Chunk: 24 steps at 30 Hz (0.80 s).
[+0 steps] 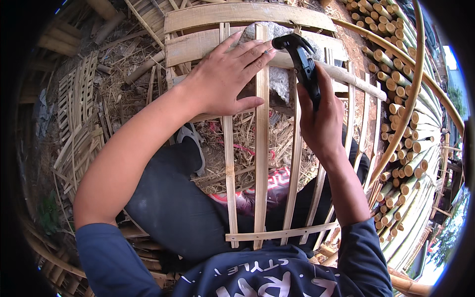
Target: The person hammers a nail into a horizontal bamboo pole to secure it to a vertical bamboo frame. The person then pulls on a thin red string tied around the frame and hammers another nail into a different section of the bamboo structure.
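Observation:
My right hand [321,119] is wrapped round the handle of a black claw hammer [306,69]. The hammer's head is just right of my left fingertips, over a round bamboo crosspiece [341,74]. My left hand [227,74] lies stretched out with fingers apart, fingertips and thumb touching a long bamboo slat [262,148]. A small dark point, perhaps a nail, shows at the fingertips. Several such slats form a frame across my lap, joined near my body by a thin crossbar [282,232]. Under the far end sits a grey rock [279,84].
Wide bamboo strips [247,15] lie beyond the rock. A stack of cut bamboo poles [410,143] rises on the right, with a long bent pole [415,94] before it. Woven slats [76,94] and bamboo scraps [133,74] cover the ground at left.

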Each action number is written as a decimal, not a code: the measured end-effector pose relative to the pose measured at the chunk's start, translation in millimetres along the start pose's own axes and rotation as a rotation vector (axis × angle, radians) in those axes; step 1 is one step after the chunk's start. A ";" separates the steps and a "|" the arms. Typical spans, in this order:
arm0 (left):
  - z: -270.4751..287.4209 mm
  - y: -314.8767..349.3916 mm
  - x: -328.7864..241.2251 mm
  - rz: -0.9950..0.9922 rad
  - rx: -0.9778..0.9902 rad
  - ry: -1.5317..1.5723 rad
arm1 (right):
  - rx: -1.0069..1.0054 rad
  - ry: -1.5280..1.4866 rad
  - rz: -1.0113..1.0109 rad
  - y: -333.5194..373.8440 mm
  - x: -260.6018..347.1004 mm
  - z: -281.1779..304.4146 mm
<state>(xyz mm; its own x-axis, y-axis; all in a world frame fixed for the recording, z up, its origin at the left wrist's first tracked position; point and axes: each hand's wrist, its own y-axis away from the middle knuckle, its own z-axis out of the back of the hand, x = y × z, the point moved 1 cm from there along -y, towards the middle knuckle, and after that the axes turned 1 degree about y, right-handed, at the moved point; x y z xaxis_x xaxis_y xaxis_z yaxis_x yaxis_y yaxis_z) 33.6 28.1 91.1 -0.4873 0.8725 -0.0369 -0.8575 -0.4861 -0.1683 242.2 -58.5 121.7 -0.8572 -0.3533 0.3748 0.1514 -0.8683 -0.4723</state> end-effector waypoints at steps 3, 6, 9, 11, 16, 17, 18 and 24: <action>-0.4 -7.2 5.0 -0.056 -0.165 0.055 | -0.511 -0.593 -0.111 21.3 -15.5 -25.8; 0.0 -2.0 0.0 0.027 -0.001 -0.032 | 0.073 -0.062 -0.041 18.6 -11.7 -11.8; -2.2 -6.5 9.4 -0.012 -0.094 0.000 | -0.302 -0.340 -0.103 23.8 3.2 -4.0; -1.3 -6.3 14.3 -0.039 -0.161 0.008 | -0.484 -0.628 -0.019 15.1 7.7 -8.4; 2.9 -12.6 8.7 0.009 -0.170 0.036 | -0.215 -0.346 -0.145 38.7 -28.8 -2.9; 3.1 -14.8 7.4 0.017 -0.150 0.040 | -0.182 -0.340 -0.174 42.1 -30.3 -3.3; 3.9 -16.2 7.2 0.029 -0.125 0.041 | -0.167 -0.346 -0.197 45.2 -31.2 -2.8; 0.4 -25.2 13.4 -0.005 -0.177 0.026 | -0.156 -0.462 -0.301 37.1 -28.4 0.3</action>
<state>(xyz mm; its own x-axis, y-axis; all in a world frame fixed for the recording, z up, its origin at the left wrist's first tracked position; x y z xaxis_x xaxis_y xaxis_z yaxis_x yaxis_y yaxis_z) 48.6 52.0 95.2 -0.4770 0.8768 -0.0605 -0.8164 -0.4675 -0.3391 272.3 -80.8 93.8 -0.5421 -0.2440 0.8041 -0.1706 -0.9050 -0.3897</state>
